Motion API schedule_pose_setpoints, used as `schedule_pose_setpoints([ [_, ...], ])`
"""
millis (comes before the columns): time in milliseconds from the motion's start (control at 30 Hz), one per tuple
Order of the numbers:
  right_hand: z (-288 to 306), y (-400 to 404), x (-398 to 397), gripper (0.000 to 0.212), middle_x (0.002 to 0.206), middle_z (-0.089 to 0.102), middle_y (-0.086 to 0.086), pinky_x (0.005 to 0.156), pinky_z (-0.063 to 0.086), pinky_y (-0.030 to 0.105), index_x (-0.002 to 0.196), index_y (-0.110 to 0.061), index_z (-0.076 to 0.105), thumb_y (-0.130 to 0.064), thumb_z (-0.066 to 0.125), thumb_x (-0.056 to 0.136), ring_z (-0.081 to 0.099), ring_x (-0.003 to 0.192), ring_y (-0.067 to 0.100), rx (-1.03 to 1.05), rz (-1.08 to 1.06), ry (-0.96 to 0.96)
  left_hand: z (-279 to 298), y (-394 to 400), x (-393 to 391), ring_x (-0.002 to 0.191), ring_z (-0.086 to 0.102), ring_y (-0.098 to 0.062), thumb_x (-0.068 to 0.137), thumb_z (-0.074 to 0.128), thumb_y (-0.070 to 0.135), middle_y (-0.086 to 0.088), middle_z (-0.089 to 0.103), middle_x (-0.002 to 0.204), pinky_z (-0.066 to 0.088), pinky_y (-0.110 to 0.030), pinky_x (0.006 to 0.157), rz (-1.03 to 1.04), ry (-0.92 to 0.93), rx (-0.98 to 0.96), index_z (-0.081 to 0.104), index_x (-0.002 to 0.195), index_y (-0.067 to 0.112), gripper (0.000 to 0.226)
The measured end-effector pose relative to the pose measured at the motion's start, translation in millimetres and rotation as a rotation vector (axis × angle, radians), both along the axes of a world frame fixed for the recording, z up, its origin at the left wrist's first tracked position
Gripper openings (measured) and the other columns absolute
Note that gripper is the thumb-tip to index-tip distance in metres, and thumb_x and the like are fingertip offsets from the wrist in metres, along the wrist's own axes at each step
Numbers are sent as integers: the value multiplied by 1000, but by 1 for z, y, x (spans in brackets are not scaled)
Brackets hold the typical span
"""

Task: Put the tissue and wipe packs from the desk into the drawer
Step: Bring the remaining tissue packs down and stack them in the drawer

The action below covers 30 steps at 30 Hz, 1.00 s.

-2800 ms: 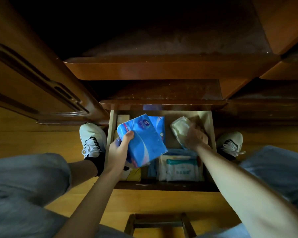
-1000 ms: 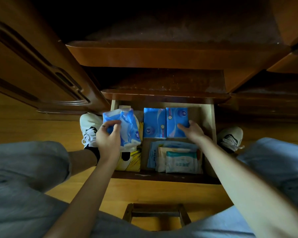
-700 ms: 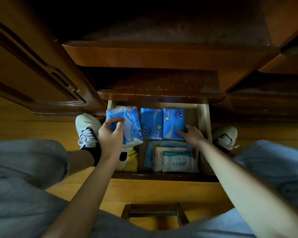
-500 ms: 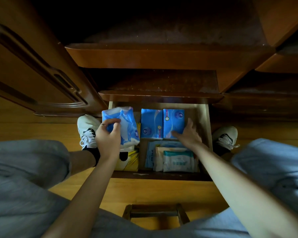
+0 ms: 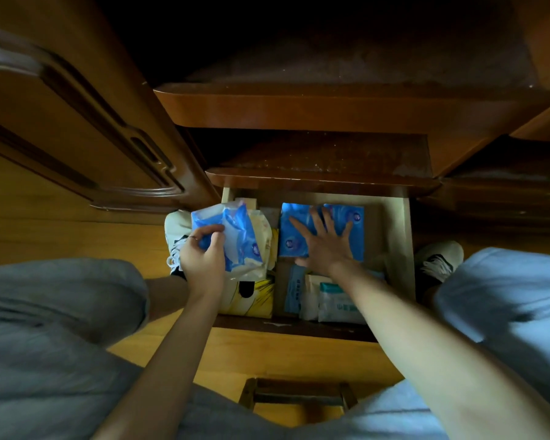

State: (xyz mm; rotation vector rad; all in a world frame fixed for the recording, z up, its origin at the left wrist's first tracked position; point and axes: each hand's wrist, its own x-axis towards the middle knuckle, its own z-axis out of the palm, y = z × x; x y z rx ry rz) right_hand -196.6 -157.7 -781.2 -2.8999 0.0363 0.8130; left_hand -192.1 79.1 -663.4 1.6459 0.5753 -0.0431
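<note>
My left hand (image 5: 202, 260) holds a pack (image 5: 235, 236) over the drawer's (image 5: 402, 249) left side. My right hand (image 5: 323, 244) lies flat on two packs (image 5: 294, 239) at the back, with wipes (image 5: 334, 304) nearer me.

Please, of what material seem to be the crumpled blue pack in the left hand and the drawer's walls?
The crumpled blue-and-white tissue pack looks like thin glossy plastic film: it wrinkles and catches light where the left hand grips it. The open drawer's pale side wall looks like unfinished wood or board, matte; which one is unclear.

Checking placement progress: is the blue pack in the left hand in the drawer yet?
Not yet. The left hand grips the blue pack above the drawer.
</note>
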Motion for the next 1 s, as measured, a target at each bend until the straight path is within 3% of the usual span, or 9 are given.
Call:
schedule_pose_setpoints([
  [167, -1, -15, -10, 104, 167, -24, -1, 108, -3, 81, 152, -53, -19, -80, 52, 80, -26, 152, 32, -17, -43, -17, -7, -5, 4, 98, 64, 0, 96, 63, 18, 16, 64, 101, 55, -14, 65, 0, -6, 44, 72, 99, 18, 9],
  [300, 0, -29, -15, 104, 167, -20, -2, 108, -4, 81, 153, -52, -10, -82, 50, 74, -24, 152, 33, -25, -76, -30, -7, -10, 6, 89, 64, 10, 96, 62, 15, 16, 66, 99, 53, -12, 66, 5, -22, 34, 72, 99, 15, 10],
  [400, 7, -33, -10, 115, 168, -16, 1, 112, -1, 79, 158, -39, -1, -79, 59, 69, -20, 152, 38, -58, -46, -55, -7, -14, 7, 85, 62, 17, 96, 62, 12, 16, 67, 96, 50, -8, 64, -16, -54, 34, 72, 96, 14, 10],
  [467, 13, -27, 2, 130, 169, -13, 4, 114, 0, 76, 159, -28, -6, -79, 66, 63, -16, 153, 38, -52, -8, -62, -7, -14, 7, 88, 63, 16, 96, 61, 13, 15, 67, 98, 51, -9, 66, -30, -64, 20, 71, 97, 14, 10],
  [567, 18, -14, 23, 141, 167, -20, 10, 113, -4, 76, 159, -30, -16, -73, 75, 60, -20, 153, 39, -35, 73, 9, -8, -11, 6, 92, 64, 12, 97, 62, 14, 15, 66, 104, 54, -12, 68, -22, -51, 2, 71, 103, 11, 11],
  [733, 14, -10, 30, 128, 168, -7, 14, 114, 1, 75, 160, -34, 1, -65, 79, 62, -2, 154, 39, -133, 128, 38, -9, -8, 7, 94, 65, 8, 96, 64, 18, 17, 66, 102, 57, -16, 71, -10, -9, 28, 72, 103, 16, 10],
  [867, 12, -42, 17, 128, 169, -7, 11, 115, 2, 72, 159, -38, -3, -69, 77, 63, -2, 155, 34, -165, 124, 38, -9, -13, 9, 89, 64, 13, 96, 63, 14, 16, 65, 101, 53, -10, 65, -20, -30, 29, 71, 100, 14, 9],
  [1000, 12, -37, 18, 131, 169, -11, 10, 115, 0, 72, 159, -38, -6, -68, 79, 65, -7, 155, 34, -173, 120, 57, -5, -18, 8, 86, 61, 19, 96, 62, 13, 17, 65, 98, 54, -10, 69, -45, -32, 7, 69, 94, 19, 10],
])
